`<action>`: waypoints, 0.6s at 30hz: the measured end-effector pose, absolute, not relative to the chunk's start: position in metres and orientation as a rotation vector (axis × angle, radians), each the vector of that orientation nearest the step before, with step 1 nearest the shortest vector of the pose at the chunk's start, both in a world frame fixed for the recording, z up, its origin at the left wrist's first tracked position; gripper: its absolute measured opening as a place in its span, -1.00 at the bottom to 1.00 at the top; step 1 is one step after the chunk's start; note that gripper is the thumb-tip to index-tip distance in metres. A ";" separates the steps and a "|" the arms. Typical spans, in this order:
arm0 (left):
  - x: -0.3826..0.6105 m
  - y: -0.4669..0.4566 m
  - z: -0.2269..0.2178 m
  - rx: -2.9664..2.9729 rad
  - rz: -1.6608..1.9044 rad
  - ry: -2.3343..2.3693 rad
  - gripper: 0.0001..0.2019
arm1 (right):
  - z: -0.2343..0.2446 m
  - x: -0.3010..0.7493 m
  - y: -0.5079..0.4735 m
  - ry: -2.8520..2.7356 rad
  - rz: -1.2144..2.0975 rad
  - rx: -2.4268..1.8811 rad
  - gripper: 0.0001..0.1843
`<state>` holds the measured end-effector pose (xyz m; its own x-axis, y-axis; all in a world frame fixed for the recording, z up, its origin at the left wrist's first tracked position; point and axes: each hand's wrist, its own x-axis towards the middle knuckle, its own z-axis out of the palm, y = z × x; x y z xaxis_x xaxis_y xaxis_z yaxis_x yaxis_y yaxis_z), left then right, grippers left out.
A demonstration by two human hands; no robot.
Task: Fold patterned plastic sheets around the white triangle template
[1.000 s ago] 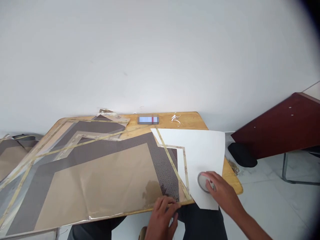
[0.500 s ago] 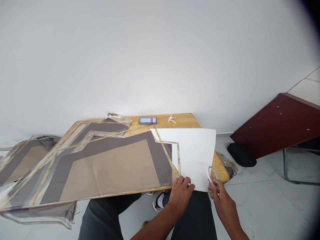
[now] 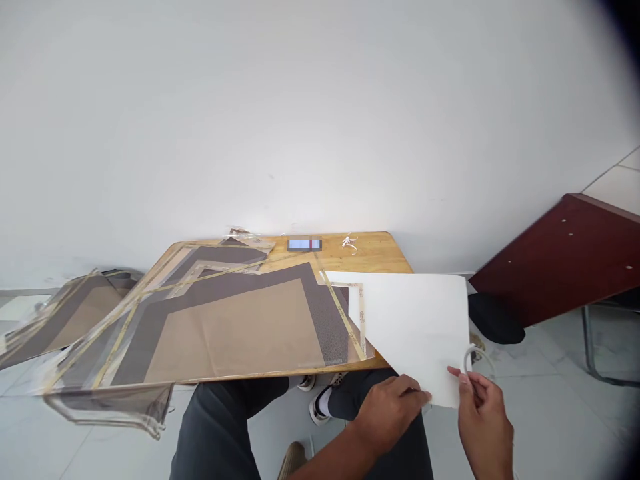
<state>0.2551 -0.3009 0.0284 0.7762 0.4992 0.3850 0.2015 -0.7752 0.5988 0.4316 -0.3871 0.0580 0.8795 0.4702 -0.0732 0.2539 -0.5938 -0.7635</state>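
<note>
A large white sheet (image 3: 415, 313) reaches past the right side of the wooden table, its left part under a brown-and-grey printed clear plastic piece (image 3: 240, 327) edged with gold tape. My left hand (image 3: 390, 410) pinches the sheet's near edge, above my lap. Beside the sheet's near right corner, my right hand (image 3: 485, 413) is closed with thumb and fingers on a pale looped cord (image 3: 480, 353). Whether the cord is joined to the sheet I cannot tell.
Similar printed pieces (image 3: 75, 307) lie at the far left. On the wooden table (image 3: 375, 257) are a phone (image 3: 305, 245) and white scraps (image 3: 349, 243). A dark red panel (image 3: 565, 260) and a black object (image 3: 495, 320) stand at right, near a metal leg (image 3: 590, 353).
The white sheet has slid right and toward me, further off the table. Both hands moved right with it, the left now gripping its near edge; the camera view shifted slightly.
</note>
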 end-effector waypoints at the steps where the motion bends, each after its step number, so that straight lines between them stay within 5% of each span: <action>1: 0.255 -0.305 0.033 2.395 0.769 0.531 -0.76 | 0.064 0.426 -0.391 -0.500 0.303 -2.227 -0.42; 9: 0.247 -0.314 0.075 2.350 0.909 0.379 -0.65 | 0.112 0.391 -0.406 -0.416 0.089 -2.009 -0.48; 18: 0.225 -0.309 0.141 2.310 1.020 0.280 -0.63 | 0.124 0.383 -0.409 -0.524 -0.166 -1.841 -0.28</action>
<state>0.2251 -0.3095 0.1408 0.6838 0.4096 0.6039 -0.0444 -0.8027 0.5947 0.3827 -0.4086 0.1243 0.8901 0.2697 0.3673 0.4321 -0.2434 -0.8684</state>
